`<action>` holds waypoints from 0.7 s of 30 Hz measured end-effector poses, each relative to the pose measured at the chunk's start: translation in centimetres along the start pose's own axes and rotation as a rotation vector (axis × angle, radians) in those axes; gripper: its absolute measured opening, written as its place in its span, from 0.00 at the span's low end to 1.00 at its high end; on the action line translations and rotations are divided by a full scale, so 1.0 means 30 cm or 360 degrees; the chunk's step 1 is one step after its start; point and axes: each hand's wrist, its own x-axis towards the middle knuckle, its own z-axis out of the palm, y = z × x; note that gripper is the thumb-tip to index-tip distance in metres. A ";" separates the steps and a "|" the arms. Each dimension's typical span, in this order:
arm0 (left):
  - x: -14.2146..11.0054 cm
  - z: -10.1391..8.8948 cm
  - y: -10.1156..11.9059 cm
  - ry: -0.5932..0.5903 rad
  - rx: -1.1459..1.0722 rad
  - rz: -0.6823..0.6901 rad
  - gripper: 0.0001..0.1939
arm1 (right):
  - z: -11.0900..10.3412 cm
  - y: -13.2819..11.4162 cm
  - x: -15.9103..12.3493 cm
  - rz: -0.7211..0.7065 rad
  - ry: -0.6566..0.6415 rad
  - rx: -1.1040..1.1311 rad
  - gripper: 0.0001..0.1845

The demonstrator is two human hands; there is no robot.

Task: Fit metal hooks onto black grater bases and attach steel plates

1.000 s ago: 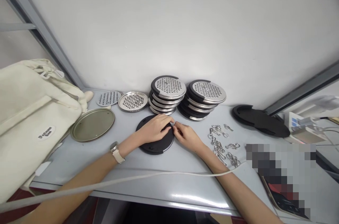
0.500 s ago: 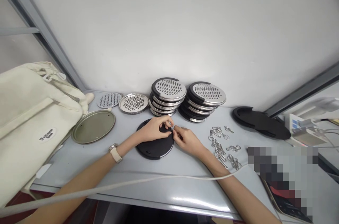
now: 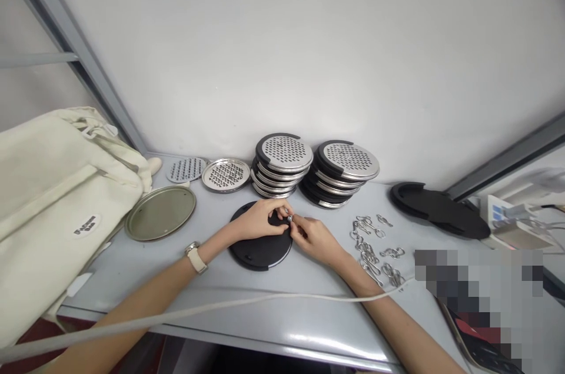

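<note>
A: Main thing here?

B: Black disc [image 3: 260, 253], lying flat on the grey table [image 3: 318, 321], near the middle, just this side of two stacks. At its right edge, a metal piece [image 3: 290, 218], shiny and too small to make out properly.

A: And the hands?

B: Right hand [image 3: 315, 238] closed in a fingertip pinch, apparently on the metal piece. Left hand [image 3: 265, 219] over the disc, fingers curled and thumb stretched towards the same spot. Can't tell whether gripping there or only steadying.

A: Step underway, at a guess?

B: Probably working the metal piece at the disc's edge. Too covered by fingers to say whether going on or coming off.

A: Calling for what next?

B: Likely small, careful fingertip moves, with the pinch firm and the disc kept from sliding. Probably easy to drop, being so small and smooth-looking.

A: Round about?

B: To the right, scattered metal loops [image 3: 368, 250]. On the far side, left stack of graters [image 3: 285, 151] and right stack of graters [image 3: 351, 159], both partly black-rimmed. Further left, round grater [image 3: 226, 175], then flat grater plate [image 3: 187, 169]; nearer, olive-green lid [image 3: 161, 213], beside a cream bag [image 3: 53, 185]. Well to the right, black covers [image 3: 461, 209]. Across the near side, pale cable [image 3: 265, 298].
</note>
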 end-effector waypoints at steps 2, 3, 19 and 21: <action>0.000 0.002 -0.004 0.0004 0.0023 0.0001 0.13 | 0.000 0.000 0.000 0.0003 0.0004 -0.0011 0.11; -0.001 0.002 -0.005 0.0002 0.0039 0.0001 0.14 | 0.000 0.000 0.000 0.0005 0.0004 -0.0013 0.12; -0.005 0.009 -0.007 -0.0006 0.0160 0.0037 0.14 | 0.010 0.014 -0.001 0.0003 -0.0013 -0.0095 0.14; -0.005 0.008 -0.005 0.0016 0.0182 0.0036 0.13 | 0.012 0.016 0.001 0.0009 -0.0012 -0.0135 0.15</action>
